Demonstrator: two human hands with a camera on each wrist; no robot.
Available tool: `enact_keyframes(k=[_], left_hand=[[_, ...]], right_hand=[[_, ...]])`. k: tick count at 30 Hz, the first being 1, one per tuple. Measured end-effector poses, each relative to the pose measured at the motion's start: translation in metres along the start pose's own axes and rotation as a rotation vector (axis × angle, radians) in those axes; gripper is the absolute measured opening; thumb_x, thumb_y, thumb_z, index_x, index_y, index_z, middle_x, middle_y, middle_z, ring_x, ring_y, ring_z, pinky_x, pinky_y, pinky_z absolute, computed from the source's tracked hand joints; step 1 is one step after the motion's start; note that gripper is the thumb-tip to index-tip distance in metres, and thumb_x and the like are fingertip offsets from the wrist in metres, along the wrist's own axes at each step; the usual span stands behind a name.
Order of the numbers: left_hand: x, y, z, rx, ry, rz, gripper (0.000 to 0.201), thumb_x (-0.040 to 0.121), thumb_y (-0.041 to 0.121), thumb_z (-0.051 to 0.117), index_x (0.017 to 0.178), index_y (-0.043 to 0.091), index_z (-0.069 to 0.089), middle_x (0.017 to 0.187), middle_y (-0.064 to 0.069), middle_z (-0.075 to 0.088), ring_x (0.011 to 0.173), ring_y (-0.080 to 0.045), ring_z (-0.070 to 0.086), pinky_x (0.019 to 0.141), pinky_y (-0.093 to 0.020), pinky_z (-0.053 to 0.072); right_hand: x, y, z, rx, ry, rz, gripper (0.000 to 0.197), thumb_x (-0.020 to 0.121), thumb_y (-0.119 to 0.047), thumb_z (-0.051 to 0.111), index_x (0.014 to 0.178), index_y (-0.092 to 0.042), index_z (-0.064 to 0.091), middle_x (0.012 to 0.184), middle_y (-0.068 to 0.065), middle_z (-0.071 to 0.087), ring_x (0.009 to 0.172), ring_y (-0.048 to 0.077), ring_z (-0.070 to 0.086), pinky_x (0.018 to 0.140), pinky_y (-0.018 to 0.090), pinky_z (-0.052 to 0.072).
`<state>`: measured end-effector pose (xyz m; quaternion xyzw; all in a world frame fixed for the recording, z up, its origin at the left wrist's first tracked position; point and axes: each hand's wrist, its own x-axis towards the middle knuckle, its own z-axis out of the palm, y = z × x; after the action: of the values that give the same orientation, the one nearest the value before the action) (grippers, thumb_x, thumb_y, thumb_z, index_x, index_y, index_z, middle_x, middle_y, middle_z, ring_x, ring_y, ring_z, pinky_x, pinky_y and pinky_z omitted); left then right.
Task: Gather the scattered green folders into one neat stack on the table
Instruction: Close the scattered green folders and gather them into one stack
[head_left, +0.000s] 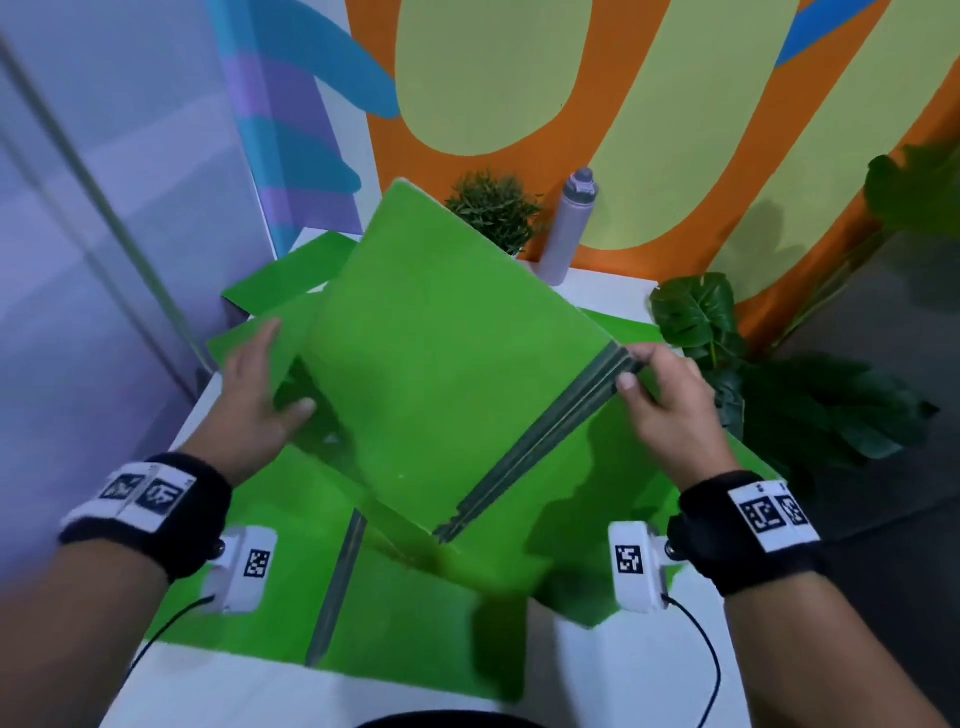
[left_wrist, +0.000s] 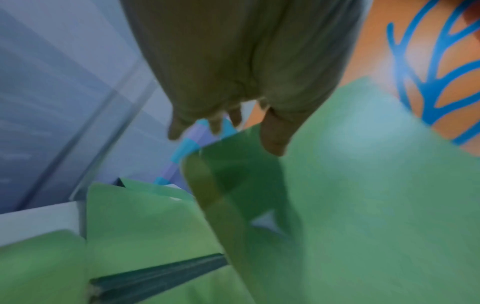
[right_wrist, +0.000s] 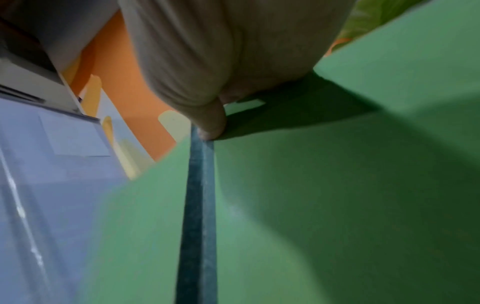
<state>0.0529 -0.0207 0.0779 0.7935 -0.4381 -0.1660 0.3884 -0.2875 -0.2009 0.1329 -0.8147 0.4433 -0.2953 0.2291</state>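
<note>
A bundle of green folders (head_left: 441, 353) hangs tilted above the white table (head_left: 597, 675), its dark spine edge (head_left: 540, 441) facing right. My right hand (head_left: 631, 369) pinches the far corner of that spine; the right wrist view shows its thumb (right_wrist: 210, 129) pressed on the spine (right_wrist: 200, 205). At the bundle's left edge my left hand (head_left: 284, 370) holds on, thumb (left_wrist: 274, 142) on the green face (left_wrist: 363, 185) and fingers behind. More green folders lie scattered underneath: one with a dark spine (head_left: 337, 582) near me, others at the back left (head_left: 291, 270) and right (head_left: 623, 325).
A small potted plant (head_left: 493, 208) and a grey bottle (head_left: 569, 228) stand at the table's back edge. Large-leaved plants (head_left: 696, 317) crowd the right side. A pale wall runs close along the left. Cables trail from both wrist cameras over the near table.
</note>
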Motion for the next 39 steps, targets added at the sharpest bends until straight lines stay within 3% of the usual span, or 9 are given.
enact_keyframes(k=[3, 7, 12, 15, 20, 24, 31, 35, 39], left_hand=[[-0.019, 0.032, 0.020, 0.138, -0.025, 0.115, 0.105, 0.073, 0.042, 0.075, 0.152, 0.025, 0.007, 0.161, -0.011, 0.005, 0.148, -0.027, 0.007, 0.118, -0.049, 0.011], [-0.055, 0.081, 0.052, 0.023, -0.490, 0.157, 0.116, 0.063, 0.063, 0.070, 0.149, 0.045, -0.006, 0.161, 0.014, -0.008, 0.146, -0.010, -0.002, 0.117, -0.051, 0.004], [-0.062, 0.075, 0.069, -0.204, -0.263, 0.137, 0.046, 0.095, 0.017, 0.051, 0.122, 0.053, 0.041, 0.121, -0.003, 0.066, 0.099, -0.016, 0.066, 0.090, -0.042, 0.054], [-0.053, 0.059, 0.063, -0.265, -0.179, 0.034, 0.041, 0.098, 0.017, 0.046, 0.105, 0.057, 0.048, 0.097, -0.014, 0.068, 0.075, -0.020, 0.058, 0.065, -0.038, 0.053], [-0.031, 0.028, 0.059, -0.497, -0.175, -0.194, 0.044, 0.096, 0.010, 0.048, 0.133, 0.034, 0.048, 0.128, 0.008, 0.057, 0.123, -0.010, 0.045, 0.111, -0.042, 0.031], [-0.020, 0.000, 0.073, -0.630, -0.284, -0.355, 0.040, 0.094, 0.005, 0.050, 0.115, 0.039, 0.050, 0.117, 0.011, 0.055, 0.125, -0.016, 0.042, 0.114, -0.047, 0.026], [-0.002, -0.041, 0.098, -0.761, -0.368, -0.524, 0.054, 0.093, 0.002, 0.050, 0.144, 0.012, 0.035, 0.140, -0.003, 0.047, 0.136, -0.022, 0.035, 0.116, -0.045, 0.021], [0.018, -0.067, 0.107, -0.335, -0.282, -0.364, 0.037, 0.096, 0.034, 0.048, 0.128, 0.016, 0.056, 0.122, 0.000, 0.061, 0.121, -0.024, 0.054, 0.105, -0.040, 0.040], [0.051, -0.110, 0.104, 0.246, -0.009, -0.348, 0.030, 0.093, 0.017, 0.055, 0.118, 0.005, 0.064, 0.109, -0.017, 0.064, 0.081, -0.028, 0.066, 0.075, -0.037, 0.058]], right_hand=[[0.005, -0.025, 0.004, 0.060, 0.092, -0.068, 0.020, 0.092, -0.016, 0.055, 0.111, -0.015, 0.060, 0.085, -0.025, 0.041, 0.103, 0.031, 0.050, 0.096, 0.049, 0.039], [0.007, -0.058, 0.021, 0.175, 0.136, -0.242, 0.019, 0.088, -0.018, 0.054, 0.104, -0.009, 0.060, 0.086, -0.023, 0.046, 0.091, 0.023, 0.049, 0.076, 0.028, 0.034], [0.006, -0.064, 0.040, 0.119, 0.202, -0.415, 0.026, 0.088, -0.024, 0.056, 0.107, -0.007, 0.062, 0.096, 0.003, 0.058, 0.096, 0.018, 0.046, 0.083, 0.035, 0.038], [0.002, -0.041, 0.053, -0.026, 0.220, -0.196, 0.055, 0.083, -0.026, 0.063, 0.135, -0.019, 0.047, 0.132, 0.010, 0.045, 0.126, 0.024, 0.037, 0.106, 0.041, 0.028], [-0.020, -0.004, 0.080, 0.362, -0.174, 0.366, 0.089, 0.089, -0.023, 0.061, 0.151, -0.026, -0.002, 0.155, 0.011, 0.025, 0.141, 0.023, 0.027, 0.116, 0.045, 0.022], [-0.034, 0.014, 0.102, 0.456, -0.243, 0.567, 0.072, 0.089, -0.018, 0.062, 0.146, -0.030, 0.020, 0.128, 0.010, 0.046, 0.119, 0.023, 0.046, 0.108, 0.044, 0.035], [-0.033, 0.041, 0.135, 0.379, -0.291, 0.748, 0.035, 0.091, -0.024, 0.058, 0.121, -0.012, 0.045, 0.117, 0.007, 0.044, 0.114, 0.029, 0.047, 0.103, 0.047, 0.038], [-0.031, 0.048, 0.149, 0.466, -0.188, 0.820, 0.050, 0.093, -0.016, 0.054, 0.138, -0.005, 0.034, 0.127, 0.008, 0.042, 0.126, 0.026, 0.040, 0.108, 0.051, 0.033], [-0.030, 0.061, 0.145, 0.398, -0.126, 0.812, 0.052, 0.095, -0.013, 0.051, 0.142, -0.008, 0.030, 0.150, 0.016, 0.033, 0.137, 0.032, 0.032, 0.112, 0.051, 0.028]])
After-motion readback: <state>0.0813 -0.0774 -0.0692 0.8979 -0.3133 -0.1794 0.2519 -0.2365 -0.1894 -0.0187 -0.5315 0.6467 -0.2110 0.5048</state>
